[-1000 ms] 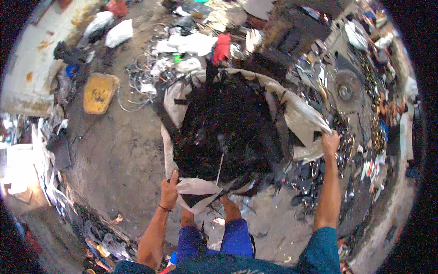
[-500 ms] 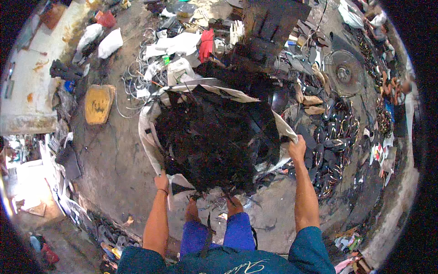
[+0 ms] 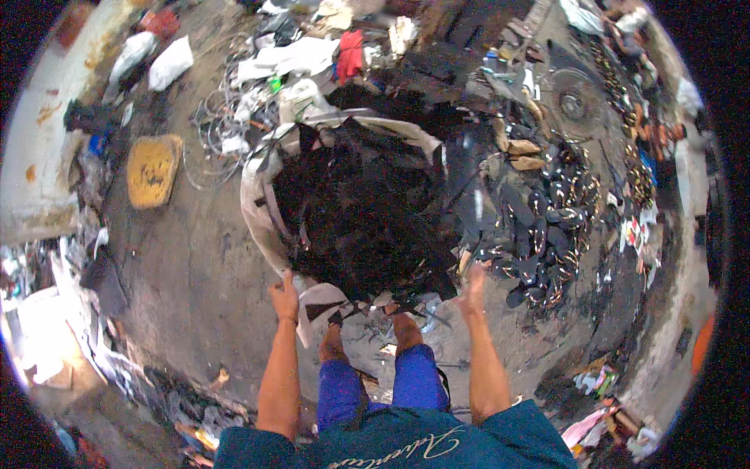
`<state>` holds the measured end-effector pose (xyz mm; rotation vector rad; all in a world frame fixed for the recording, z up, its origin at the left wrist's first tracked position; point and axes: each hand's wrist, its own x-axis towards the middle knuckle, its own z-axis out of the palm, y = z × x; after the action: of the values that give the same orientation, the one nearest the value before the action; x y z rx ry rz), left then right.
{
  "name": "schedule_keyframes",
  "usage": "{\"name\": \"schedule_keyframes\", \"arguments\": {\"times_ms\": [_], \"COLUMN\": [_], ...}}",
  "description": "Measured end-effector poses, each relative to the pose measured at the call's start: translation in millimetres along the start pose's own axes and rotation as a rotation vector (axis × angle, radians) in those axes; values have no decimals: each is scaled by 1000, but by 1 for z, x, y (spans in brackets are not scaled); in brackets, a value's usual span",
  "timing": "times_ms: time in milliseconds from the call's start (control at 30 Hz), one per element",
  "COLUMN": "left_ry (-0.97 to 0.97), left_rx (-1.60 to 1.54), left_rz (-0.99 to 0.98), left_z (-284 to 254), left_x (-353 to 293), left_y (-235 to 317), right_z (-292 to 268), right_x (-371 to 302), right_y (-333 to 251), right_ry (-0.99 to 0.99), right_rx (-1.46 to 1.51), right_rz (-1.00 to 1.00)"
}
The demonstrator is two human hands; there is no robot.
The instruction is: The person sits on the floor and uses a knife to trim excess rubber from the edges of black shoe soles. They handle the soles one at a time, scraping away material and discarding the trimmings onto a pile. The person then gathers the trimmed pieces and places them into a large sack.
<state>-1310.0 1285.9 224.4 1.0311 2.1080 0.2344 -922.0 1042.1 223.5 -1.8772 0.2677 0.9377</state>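
A wide white sack [image 3: 257,205] lies on the floor in front of me, its rim spread around a heap of black scraps [image 3: 367,211]. At the sack's near left edge, my left hand [image 3: 286,297] is closed on the white cloth. My right hand [image 3: 473,293] is held at the near right side of the heap, slightly blurred, with its fingers stretched out and no cloth in it. On that side the white rim no longer shows beside the hand. A loose white flap [image 3: 322,298] hangs between my left hand and my feet.
Right of the sack spreads a pile of dark sole-shaped pieces [image 3: 547,227], with a round fan [image 3: 573,102] beyond it. A yellow slab [image 3: 154,172] and tangled wires [image 3: 211,144] lie to the left. White bags and a red cloth [image 3: 351,56] are heaped at the back.
My right hand has let go of the sack's right rim and moved inward and nearer to me. That rim has dropped. The left hand still holds its edge.
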Motion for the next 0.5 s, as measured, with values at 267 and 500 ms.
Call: {"name": "schedule_keyframes", "arguments": {"times_ms": [267, 500], "left_ry": [-206, -357], "left_rx": [-446, -46], "left_rz": [585, 1265], "left_z": [-69, -2], "left_x": [-43, -104], "left_y": [105, 273], "right_z": [96, 136], "right_x": [-101, -124], "right_y": [-39, -114], "right_ry": [202, 201], "right_rx": [-202, -513], "right_rz": [-558, -752]}}
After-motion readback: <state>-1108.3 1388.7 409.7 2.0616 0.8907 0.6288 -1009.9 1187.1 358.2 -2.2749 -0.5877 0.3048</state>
